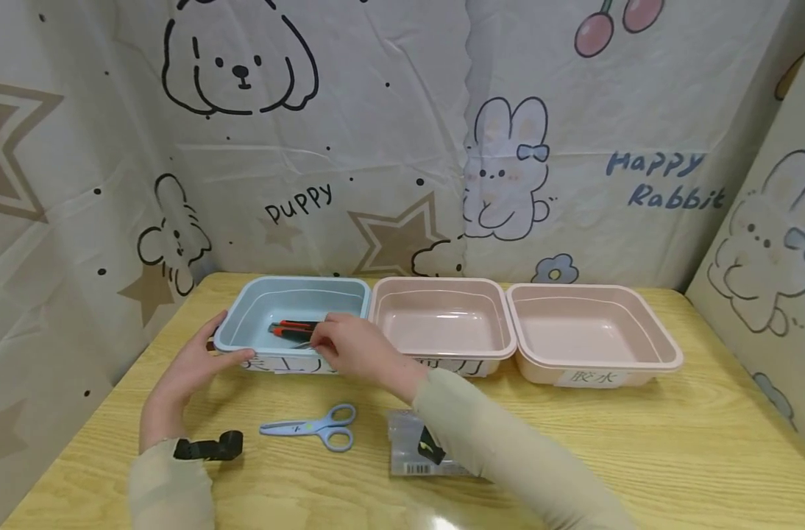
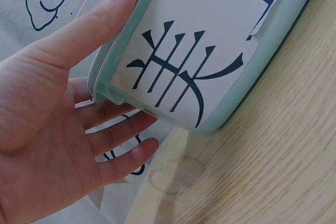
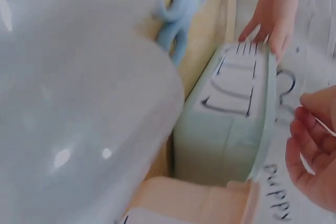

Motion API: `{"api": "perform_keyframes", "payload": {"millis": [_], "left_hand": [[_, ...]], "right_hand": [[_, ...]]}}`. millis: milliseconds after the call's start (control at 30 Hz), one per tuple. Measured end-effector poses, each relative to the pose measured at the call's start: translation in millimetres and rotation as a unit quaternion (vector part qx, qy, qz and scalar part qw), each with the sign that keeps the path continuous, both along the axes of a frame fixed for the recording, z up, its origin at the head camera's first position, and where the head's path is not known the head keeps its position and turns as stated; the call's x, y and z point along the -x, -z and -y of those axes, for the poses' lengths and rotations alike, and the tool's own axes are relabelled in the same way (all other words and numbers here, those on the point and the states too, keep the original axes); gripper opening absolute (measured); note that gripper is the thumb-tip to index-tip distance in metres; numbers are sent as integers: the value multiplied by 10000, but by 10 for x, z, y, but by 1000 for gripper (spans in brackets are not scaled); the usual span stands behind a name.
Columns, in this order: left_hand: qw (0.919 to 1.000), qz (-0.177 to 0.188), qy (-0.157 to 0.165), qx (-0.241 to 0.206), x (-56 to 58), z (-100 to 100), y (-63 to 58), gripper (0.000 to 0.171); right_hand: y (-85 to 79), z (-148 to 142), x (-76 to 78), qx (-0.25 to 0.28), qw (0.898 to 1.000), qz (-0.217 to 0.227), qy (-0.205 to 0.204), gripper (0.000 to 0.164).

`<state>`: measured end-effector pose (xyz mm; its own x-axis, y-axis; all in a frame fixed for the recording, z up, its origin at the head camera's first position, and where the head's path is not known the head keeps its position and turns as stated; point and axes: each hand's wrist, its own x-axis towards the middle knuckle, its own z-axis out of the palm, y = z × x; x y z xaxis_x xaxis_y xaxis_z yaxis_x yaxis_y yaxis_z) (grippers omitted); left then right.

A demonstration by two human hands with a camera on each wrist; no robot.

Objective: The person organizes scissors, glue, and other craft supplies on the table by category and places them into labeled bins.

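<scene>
My left hand (image 1: 193, 364) grips the left front corner of a light blue bin (image 1: 336, 283), its thumb on the front rim and its fingers along the side. The left wrist view shows that hand (image 2: 58, 103) against the bin's labelled front (image 2: 178, 66). Inside the bin lie red-and-black utility knives (image 1: 293, 333), partly hidden. Over its front right part is my right hand (image 1: 356, 350), fingers loosely curled. In the right wrist view I see nothing between that hand's (image 3: 317, 145) fingertips. A small greyish piece shows beside them in the head view.
Two pink bins, one in the middle (image 1: 442, 282) and one on the right (image 1: 591, 288), stand beside the blue one. Light blue scissors (image 1: 316, 427) lie on the wooden table (image 1: 296, 493). A clear plastic pack (image 1: 405, 445) lies partly under the right forearm. Printed cloth hangs behind.
</scene>
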<state>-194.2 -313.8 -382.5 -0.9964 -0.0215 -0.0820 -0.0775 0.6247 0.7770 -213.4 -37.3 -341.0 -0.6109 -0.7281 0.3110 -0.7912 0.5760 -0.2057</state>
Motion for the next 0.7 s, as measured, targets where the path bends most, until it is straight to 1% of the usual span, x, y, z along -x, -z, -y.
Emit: {"api": "perform_keyframes", "payload": {"millis": [67, 133, 267, 333, 500, 600, 700], "left_hand": [[10000, 18, -1, 7, -1, 2, -1, 103], [10000, 31, -12, 37, -1, 7, 2, 103], [10000, 33, -21, 36, -2, 14, 13, 104], [10000, 19, -20, 41, -2, 18, 20, 104], [10000, -17, 4, 76, 2, 14, 28, 104], [10000, -17, 3, 76, 2, 10, 24, 104], [10000, -23, 12, 42, 1, 11, 17, 103]], "right_hand": [[-8, -11, -105, -287, 9996, -60, -46, 12], [-9, -10, -191, -779, 9969, 4, -89, 13], [43, 26, -295, -1685, 9848, 362, -221, 18], [91, 53, -318, -2010, 9777, 563, -220, 24], [212, 100, -335, -2416, 9671, 779, -138, 38], [266, 124, -326, -2562, 9633, 792, -142, 41], [311, 148, -316, -2614, 9610, 894, -160, 39]]}}
